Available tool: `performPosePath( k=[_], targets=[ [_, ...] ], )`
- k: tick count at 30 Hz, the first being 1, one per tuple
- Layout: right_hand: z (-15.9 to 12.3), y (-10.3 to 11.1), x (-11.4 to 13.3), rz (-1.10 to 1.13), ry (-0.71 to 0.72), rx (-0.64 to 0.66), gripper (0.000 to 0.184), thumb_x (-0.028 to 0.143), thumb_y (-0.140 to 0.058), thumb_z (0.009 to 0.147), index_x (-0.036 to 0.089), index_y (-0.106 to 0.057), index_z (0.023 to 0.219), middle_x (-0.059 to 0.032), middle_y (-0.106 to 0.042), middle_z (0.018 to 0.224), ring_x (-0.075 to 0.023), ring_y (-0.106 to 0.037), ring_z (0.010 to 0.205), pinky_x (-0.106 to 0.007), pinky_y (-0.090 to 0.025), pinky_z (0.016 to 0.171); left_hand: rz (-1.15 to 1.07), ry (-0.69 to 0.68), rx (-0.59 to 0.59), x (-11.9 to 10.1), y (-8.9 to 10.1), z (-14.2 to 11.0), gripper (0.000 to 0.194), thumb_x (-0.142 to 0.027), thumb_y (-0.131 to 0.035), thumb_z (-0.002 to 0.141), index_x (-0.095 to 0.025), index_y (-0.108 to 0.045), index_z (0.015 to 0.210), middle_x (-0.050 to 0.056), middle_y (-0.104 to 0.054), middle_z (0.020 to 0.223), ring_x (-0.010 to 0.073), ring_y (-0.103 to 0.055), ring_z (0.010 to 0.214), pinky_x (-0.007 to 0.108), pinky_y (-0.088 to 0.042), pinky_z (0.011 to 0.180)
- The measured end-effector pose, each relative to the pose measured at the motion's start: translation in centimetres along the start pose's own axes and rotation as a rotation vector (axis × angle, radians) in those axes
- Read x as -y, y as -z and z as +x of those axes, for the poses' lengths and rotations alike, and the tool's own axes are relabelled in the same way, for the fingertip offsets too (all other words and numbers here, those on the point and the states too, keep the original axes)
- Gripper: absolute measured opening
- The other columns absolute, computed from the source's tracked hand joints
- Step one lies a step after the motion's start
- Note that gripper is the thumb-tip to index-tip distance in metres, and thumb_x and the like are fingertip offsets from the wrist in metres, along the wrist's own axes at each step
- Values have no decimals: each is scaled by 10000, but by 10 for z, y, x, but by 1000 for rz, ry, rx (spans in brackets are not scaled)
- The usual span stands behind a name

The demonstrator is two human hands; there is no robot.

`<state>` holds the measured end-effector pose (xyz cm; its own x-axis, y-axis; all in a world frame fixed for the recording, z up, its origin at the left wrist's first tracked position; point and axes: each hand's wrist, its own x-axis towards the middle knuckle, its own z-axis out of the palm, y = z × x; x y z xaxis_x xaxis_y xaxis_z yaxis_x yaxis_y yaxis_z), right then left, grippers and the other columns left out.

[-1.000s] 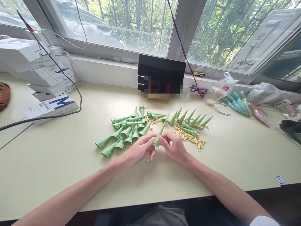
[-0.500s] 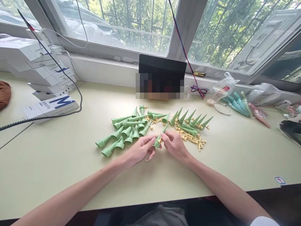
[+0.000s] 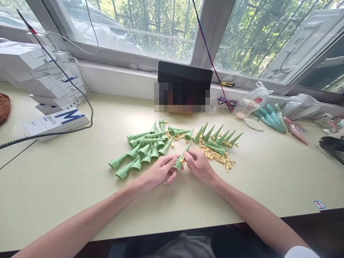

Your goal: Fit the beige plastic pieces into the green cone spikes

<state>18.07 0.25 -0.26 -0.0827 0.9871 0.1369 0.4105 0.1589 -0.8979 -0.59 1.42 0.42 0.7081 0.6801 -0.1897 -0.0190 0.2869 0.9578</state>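
My left hand (image 3: 162, 169) is closed on the wide ribbed base of a green plastic watering spike (image 3: 180, 160), with thumb and fingers around it. The spike's tip points up and slightly right. A yellow valve (image 3: 182, 161) sticks out of its side, its round end facing me. My right hand (image 3: 198, 163) is closed too, its fingertips pinching at the right side of the same spike by the valve. What lies behind those fingertips is hidden. Left of my hands lies a pile of green spikes (image 3: 146, 150). Loose yellow valves (image 3: 217, 157) are scattered beyond my right hand.
Several green spikes (image 3: 208, 132) stand on their bases at the back right, some with yellow valves. A black screen (image 3: 185, 77) stands by the window. White boxes (image 3: 51, 80) are stacked left, a black cable (image 3: 91, 107) hanging past them. Plastic bags (image 3: 252, 100) lie at right.
Both hands keep the same grip on the green watering spike. The whole view has shifted very slightly; nothing else visibly differs.
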Motion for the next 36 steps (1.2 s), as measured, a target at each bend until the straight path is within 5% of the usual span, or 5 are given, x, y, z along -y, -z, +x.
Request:
performPosePath(
  k=[10,21,24,27,36],
  targets=[
    [-1,0,2,9,27,-24,459,445,-505,933,204,-364,568,54,-390,472,-84,-343,443,-241,-249,450,-54,-10,38,3,2,1,364,-475,-420,999,-159,-582,919,-48,-436,483,73,-332,441,229,-260,483],
    [-1,0,3,29,37,-8,455,453,-507,937,202,-396,574,49,-397,483,-86,-342,444,-247,-246,446,-52,-40,9,1,0,3,392,-469,-488,972,-159,-627,1167,-12,-525,668,60,-373,453,222,-271,448],
    [0,1,4,17,48,-15,452,448,-499,947,199,-406,581,51,-374,499,-87,-342,459,-248,-254,457,-12,-43,-43,1,0,4,432,-498,-513,948,-187,-613,1231,3,-550,744,60,-402,460,223,-274,443],
    [1,2,4,31,74,-5,420,452,-476,966,191,-471,637,42,-413,546,-90,-367,479,-246,-277,467,40,-46,-147,-3,-1,3,502,-514,-554,919,-177,-579,1291,-46,-462,600,80,-405,457,223,-281,450],
    [0,5,4,98,130,4,303,453,-533,944,190,-567,799,16,-529,645,-101,-461,511,-239,-350,479,156,-146,-381,-9,-5,3,501,-479,-620,877,-119,-583,1223,-53,-505,518,93,-433,444,226,-360,445]
  ],
)
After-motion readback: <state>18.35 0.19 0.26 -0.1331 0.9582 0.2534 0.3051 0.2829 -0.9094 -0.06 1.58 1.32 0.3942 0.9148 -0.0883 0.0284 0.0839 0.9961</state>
